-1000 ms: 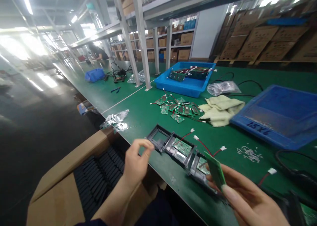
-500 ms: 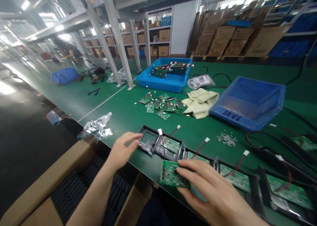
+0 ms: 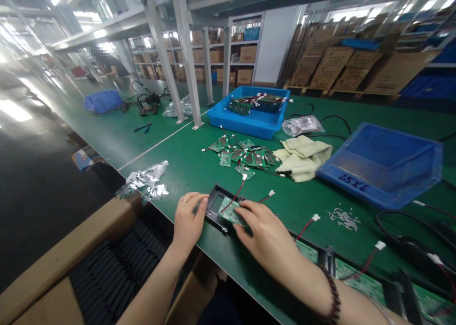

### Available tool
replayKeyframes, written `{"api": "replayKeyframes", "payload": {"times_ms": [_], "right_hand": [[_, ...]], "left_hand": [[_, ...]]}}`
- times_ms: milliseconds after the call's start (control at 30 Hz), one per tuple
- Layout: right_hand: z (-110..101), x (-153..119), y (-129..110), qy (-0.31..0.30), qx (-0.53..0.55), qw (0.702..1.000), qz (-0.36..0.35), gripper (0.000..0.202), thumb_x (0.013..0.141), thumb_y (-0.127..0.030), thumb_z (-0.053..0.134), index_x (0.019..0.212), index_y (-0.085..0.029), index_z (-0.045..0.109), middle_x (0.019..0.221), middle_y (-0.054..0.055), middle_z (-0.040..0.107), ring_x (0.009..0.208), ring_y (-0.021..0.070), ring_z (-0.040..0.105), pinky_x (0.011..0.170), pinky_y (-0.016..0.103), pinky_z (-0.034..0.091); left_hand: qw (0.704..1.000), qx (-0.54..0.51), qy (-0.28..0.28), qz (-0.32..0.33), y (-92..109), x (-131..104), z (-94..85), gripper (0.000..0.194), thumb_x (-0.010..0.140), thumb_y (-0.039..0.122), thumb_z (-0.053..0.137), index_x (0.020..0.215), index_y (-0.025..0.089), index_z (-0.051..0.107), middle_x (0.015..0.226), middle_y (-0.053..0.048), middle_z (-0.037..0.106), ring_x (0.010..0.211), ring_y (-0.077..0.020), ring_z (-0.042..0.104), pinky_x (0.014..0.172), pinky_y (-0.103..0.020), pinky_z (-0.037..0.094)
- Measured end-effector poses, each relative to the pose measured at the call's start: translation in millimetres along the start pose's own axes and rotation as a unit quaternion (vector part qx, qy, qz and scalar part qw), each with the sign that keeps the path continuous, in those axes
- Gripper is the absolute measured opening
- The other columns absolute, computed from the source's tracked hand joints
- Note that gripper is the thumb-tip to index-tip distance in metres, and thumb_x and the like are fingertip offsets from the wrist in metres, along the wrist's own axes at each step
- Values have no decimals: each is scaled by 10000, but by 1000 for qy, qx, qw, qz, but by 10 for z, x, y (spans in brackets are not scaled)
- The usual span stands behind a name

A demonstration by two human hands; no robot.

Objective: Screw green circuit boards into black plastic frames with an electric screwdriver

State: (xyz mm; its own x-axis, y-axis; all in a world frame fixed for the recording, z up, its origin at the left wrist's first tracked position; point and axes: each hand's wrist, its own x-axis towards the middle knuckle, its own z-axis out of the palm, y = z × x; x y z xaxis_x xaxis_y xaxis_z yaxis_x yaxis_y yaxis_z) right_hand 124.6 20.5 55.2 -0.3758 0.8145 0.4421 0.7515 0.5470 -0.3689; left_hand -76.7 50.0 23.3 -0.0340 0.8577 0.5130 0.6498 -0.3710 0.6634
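My right hand [image 3: 261, 230] grips a green circuit board [image 3: 230, 210] with a red-black lead and white plug, tilted over the leftmost black plastic frame [image 3: 216, 223]. The fingers are on the board's right side. My left hand [image 3: 190, 220] is at the frame's left end, thumb and fingers closed together at its edge. More frames holding green boards [image 3: 366, 278] run in a row to the right, partly hidden by my right arm.
Loose boards [image 3: 254, 158] lie beyond the frames, near a blue tray [image 3: 245, 125], a yellowish cloth [image 3: 302, 156] and a tilted blue bin [image 3: 388, 163]. Small white parts [image 3: 344, 219] lie right. A silvery bag [image 3: 146, 180] sits left. A person [image 3: 110, 66] is far back.
My right hand has carried the board up and left from the table's front edge to over the leftmost frame. My left hand has closed at that frame's edge. The view has shifted slightly.
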Motion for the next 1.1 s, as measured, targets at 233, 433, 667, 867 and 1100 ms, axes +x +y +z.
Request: {"api": "replayKeyframes", "payload": {"times_ms": [233, 433, 667, 867, 1100], "right_hand": [[130, 381, 182, -6, -31, 998, 49, 173, 780, -123, 669, 942, -155, 719, 1007, 140, 720, 915, 306, 655, 848, 460, 559], [-167, 366, 439, 10, -3, 999, 40, 223, 799, -211, 680, 1016, -181, 724, 1072, 112, 726, 981, 278, 673, 877, 424, 560], [43, 393, 248, -49, 35, 996, -59, 279, 765, -89, 720, 1030, -175, 718, 1074, 101, 726, 984, 251, 669, 869, 401, 579], [314, 477, 135, -100, 16, 990, -98, 215, 775, -88, 755, 971, -167, 717, 1094, 109, 722, 1002, 259, 657, 910, 404, 558], [400, 574, 120, -145, -31, 984, -103, 92, 838, -80, 693, 908, -135, 717, 1042, 118, 725, 968, 272, 641, 892, 405, 524]], "left_hand": [[999, 8, 3, -34, -136, -116, 113, 249, 914, 208, 489, 1005, 191, 720, 941, -80, 706, 905, -223, 675, 837, -380, 557], [995, -27, -13, -90, -317, 84, -2, 199, 875, 252, 556, 922, 213, 745, 901, -56, 745, 840, -214, 704, 800, -361, 588], [989, -46, -1, -140, -312, 175, -20, 315, 879, 308, 572, 1132, 183, 711, 1139, -92, 731, 969, -217, 707, 884, -371, 580], [979, -23, 25, -199, -184, -144, 14, 392, 879, 303, 564, 1217, 141, 679, 984, -111, 736, 782, -202, 687, 725, -341, 591], [977, -22, 16, -212, -163, -119, 55, 373, 882, 275, 574, 1222, 176, 689, 953, -83, 728, 785, -201, 662, 778, -355, 564]]}}
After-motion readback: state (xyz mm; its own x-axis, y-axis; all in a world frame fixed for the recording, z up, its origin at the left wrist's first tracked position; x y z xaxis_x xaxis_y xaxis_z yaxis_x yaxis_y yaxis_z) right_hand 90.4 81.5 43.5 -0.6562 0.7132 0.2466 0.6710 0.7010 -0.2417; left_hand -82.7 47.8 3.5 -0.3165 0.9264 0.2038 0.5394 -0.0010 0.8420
